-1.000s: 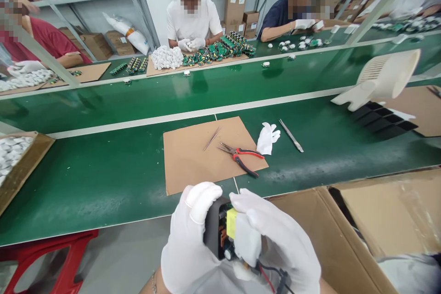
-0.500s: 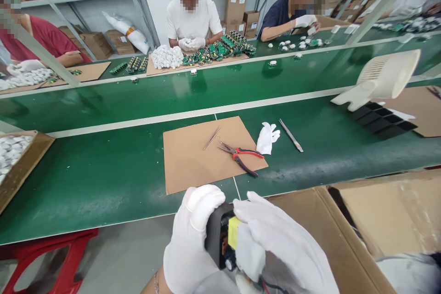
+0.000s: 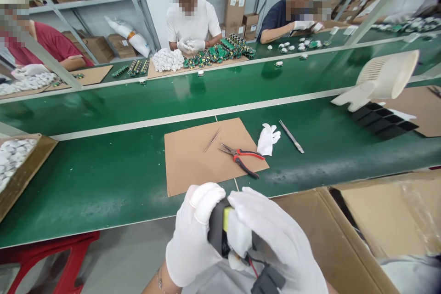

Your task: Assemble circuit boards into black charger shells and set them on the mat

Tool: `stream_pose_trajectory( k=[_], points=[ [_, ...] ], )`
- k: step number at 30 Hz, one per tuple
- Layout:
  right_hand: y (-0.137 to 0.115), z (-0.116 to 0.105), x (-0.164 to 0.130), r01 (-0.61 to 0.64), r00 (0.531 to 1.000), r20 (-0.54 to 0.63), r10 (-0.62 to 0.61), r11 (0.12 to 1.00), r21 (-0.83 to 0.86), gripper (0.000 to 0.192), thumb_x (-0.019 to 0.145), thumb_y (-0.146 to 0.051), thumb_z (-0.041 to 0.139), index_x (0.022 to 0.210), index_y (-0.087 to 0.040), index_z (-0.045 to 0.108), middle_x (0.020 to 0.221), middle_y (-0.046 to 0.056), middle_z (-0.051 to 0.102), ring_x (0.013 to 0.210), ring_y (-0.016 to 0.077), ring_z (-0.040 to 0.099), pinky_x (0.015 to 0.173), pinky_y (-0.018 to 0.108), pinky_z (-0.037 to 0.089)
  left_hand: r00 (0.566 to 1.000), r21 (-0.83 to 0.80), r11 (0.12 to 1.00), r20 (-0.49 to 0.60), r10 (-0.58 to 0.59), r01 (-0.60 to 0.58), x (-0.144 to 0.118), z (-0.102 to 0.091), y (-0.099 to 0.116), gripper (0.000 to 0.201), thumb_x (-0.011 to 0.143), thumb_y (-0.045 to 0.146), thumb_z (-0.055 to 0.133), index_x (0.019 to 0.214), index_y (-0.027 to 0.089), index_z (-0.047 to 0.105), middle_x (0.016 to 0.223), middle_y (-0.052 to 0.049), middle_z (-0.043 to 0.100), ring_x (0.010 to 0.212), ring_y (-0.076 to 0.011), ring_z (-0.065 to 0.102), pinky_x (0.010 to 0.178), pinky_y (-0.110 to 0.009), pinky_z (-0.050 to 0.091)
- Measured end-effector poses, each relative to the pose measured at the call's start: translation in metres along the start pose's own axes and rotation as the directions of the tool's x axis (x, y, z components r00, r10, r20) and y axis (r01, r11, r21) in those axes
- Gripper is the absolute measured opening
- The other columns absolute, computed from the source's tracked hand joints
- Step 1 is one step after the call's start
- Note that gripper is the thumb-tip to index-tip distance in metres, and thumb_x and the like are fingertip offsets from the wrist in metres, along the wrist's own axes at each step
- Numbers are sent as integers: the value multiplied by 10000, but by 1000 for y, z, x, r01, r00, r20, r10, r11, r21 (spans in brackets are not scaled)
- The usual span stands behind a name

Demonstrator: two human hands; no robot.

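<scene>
My gloved left hand [image 3: 195, 234] is closed round a black plastic housing [image 3: 216, 228], with its open side turned right. My gloved right hand [image 3: 275, 234] grips an electronic assembly [image 3: 240, 234], with a pale block and a yellow part, partly inside the housing's opening. Red and black wires [image 3: 254, 267] run from it to a black piece [image 3: 268, 280] hanging below my right hand. Beyond my hands a cardboard sheet [image 3: 193, 161] carries pliers [image 3: 237, 153] with red and black handles and thin tweezers [image 3: 212, 140]. The fingertips of my right hand partly hide the assembly.
A white glove [image 3: 267, 140] and a metal tool [image 3: 291, 137] lie right of the cardboard. At left stands a box of white parts [image 3: 14, 156]. A cream fan [image 3: 382, 78] and black trays [image 3: 382, 119] are at right. Several co-workers sit across the green conveyor [image 3: 138, 105]. Cardboard boxes [image 3: 330, 234] stand near me.
The assembly has gone deeper into the black housing, my right hand moving left with it. The black piece on the wires has come into view. Parts on the conveyor have shifted right.
</scene>
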State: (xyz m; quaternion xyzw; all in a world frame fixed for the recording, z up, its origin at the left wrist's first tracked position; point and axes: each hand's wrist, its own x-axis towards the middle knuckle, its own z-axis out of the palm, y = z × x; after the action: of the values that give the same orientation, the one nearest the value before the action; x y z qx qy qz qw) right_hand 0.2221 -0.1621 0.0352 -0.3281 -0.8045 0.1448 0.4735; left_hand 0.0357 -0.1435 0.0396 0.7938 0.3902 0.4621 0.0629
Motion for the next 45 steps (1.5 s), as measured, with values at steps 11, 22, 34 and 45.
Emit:
stream_pose_trajectory(
  k=[11,22,34,45],
  points=[
    [10,35,28,-564,796,439,417,245,789,805,809,-558,661,1440,-258,260,1148,108,588,1117,240,585,996,443,471,997,-28,997,23,-75,76,-7,1,-16,548,781,265,655,1273,200,422,1101,-128,577,993,-267,568,827,-421,516],
    [44,63,27,-564,760,267,593,396,725,589,967,-564,337,1423,-191,332,1069,107,654,837,202,662,877,433,506,749,-728,442,148,-646,525,12,-14,-29,422,861,434,643,1226,237,565,1191,-101,624,1086,-246,622,889,-355,552],
    [108,100,-17,-615,766,-14,642,740,272,431,971,-478,398,1279,-196,502,1134,113,672,1013,227,656,946,421,493,347,-726,-671,675,-652,153,54,-21,-22,462,972,525,397,1028,120,611,1048,-138,616,914,-173,663,486,-102,513],
    [105,98,-16,-587,794,-42,606,783,207,358,952,-411,434,1200,-182,553,1058,104,707,1002,228,665,948,427,502,395,-751,-631,648,-651,194,51,-22,-13,437,970,497,423,1068,109,600,1071,-144,603,886,-195,670,503,-125,526]
  ],
)
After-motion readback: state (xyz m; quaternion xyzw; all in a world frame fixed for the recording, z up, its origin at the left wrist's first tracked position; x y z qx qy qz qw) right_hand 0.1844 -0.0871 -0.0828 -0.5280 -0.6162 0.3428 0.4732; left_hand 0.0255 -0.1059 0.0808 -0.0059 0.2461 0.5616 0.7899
